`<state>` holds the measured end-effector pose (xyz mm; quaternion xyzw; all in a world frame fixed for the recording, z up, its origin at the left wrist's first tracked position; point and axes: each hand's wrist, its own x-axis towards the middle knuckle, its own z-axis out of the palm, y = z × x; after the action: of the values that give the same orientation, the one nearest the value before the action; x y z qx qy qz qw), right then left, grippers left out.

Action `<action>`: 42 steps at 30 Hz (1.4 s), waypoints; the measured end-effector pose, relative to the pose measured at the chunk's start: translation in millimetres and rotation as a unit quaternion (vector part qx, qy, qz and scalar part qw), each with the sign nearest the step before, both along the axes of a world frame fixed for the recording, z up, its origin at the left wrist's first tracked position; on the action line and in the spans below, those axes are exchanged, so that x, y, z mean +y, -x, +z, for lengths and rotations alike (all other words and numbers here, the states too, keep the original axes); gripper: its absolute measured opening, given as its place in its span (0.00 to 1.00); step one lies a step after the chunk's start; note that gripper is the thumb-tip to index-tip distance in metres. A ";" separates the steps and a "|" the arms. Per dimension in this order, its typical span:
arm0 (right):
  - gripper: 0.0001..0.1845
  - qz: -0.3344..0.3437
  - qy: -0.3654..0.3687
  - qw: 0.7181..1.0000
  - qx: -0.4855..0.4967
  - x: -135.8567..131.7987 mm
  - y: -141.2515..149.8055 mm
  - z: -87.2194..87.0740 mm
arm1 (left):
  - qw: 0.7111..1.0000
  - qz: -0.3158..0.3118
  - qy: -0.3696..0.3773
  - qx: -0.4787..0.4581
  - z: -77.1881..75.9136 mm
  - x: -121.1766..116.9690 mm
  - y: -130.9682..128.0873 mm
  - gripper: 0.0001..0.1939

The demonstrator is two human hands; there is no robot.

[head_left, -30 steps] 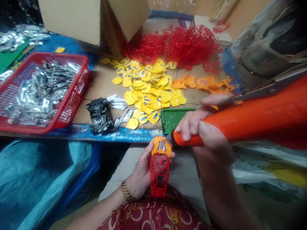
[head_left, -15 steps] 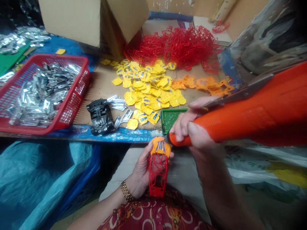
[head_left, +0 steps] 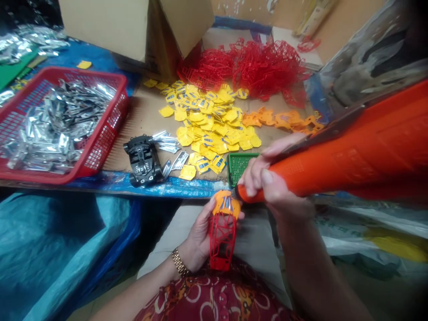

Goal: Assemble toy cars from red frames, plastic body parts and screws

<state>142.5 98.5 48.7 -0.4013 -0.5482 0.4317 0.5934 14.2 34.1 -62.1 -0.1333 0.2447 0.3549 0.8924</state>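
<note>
Red plastic frame [head_left: 222,240] stands upright in the person's left hand [head_left: 199,232], just in front of the tabletop [head_left: 143,189], with an orange cap [head_left: 226,204] on its upper end. The left hand is closed around the frame from behind, a close, steady grip that keeps the piece from wobbling and leaves the front of the cap open to view. A gold bracelet [head_left: 179,262] circles the left wrist.

The right hand [head_left: 272,187] is clenched around a fat orange tool [head_left: 334,165], gripping it low, like a pen, which gives good control near its narrow tip [head_left: 238,192]. That tip sits right at the edge of the cap, though whether it touches cannot be told. Both wrists stay close together, which helps keep the work steady. A pair of scissors [head_left: 321,136] lies along the tool and seems tucked into the same hand.

Just beyond the hands is a green perforated board [head_left: 239,169], then a spread of yellow plastic pieces [head_left: 207,129] and orange plastic pieces [head_left: 277,118] on the tabletop. Behind them is a heap of red frames [head_left: 244,67]. To the left are a black toy car base [head_left: 143,159] and a red basket [head_left: 100,76] full of silver pieces [head_left: 56,129].
</note>
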 end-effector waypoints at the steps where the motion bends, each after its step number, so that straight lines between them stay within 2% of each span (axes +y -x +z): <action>1: 0.12 0.005 -0.007 1.000 0.003 -0.3 0.9 0.8 | 1.000 0.000 -0.001 0.000 0.2 0.2 -0.1 0.23; 9: 0.11 0.025 -0.035 0.999 0.027 -1.8 1.9 -1.7 | 1.000 -0.004 -0.029 -0.004 -3.2 -0.3 0.5 0.24; 13: 0.12 0.024 -0.047 0.995 0.080 -2.6 -2.5 -2.5 | 1.000 0.006 -0.031 0.000 -1.1 0.4 2.4 0.22; 17: 0.13 0.023 -0.062 0.990 0.123 -4.7 -9.2 6.2 | 0.999 0.016 -0.035 -0.029 3.5 0.5 3.9 0.22; 23: 0.15 0.006 -0.092 0.989 0.115 -5.0 -14.4 19.2 | 0.996 0.016 -0.059 -0.059 3.4 -3.0 4.7 0.23; 31: 0.14 -0.012 -0.079 0.989 0.124 -3.0 -19.9 13.8 | 0.997 -0.009 -0.071 -0.042 2.2 -3.4 6.5 0.24; 36: 0.12 -0.038 -0.060 0.990 0.121 -2.6 -20.1 14.4 | 0.995 0.021 -0.098 -0.013 6.0 -1.3 8.6 0.25; 42: 0.13 -0.067 -0.063 0.992 0.090 3.6 -23.3 2.4 | 0.996 -0.003 -0.089 -0.027 6.4 -6.0 12.8 0.26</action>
<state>165.8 102.1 51.1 -0.3584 -0.4906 0.3900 0.6919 1.4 28.0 -55.6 -0.0624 0.1883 0.3686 0.9082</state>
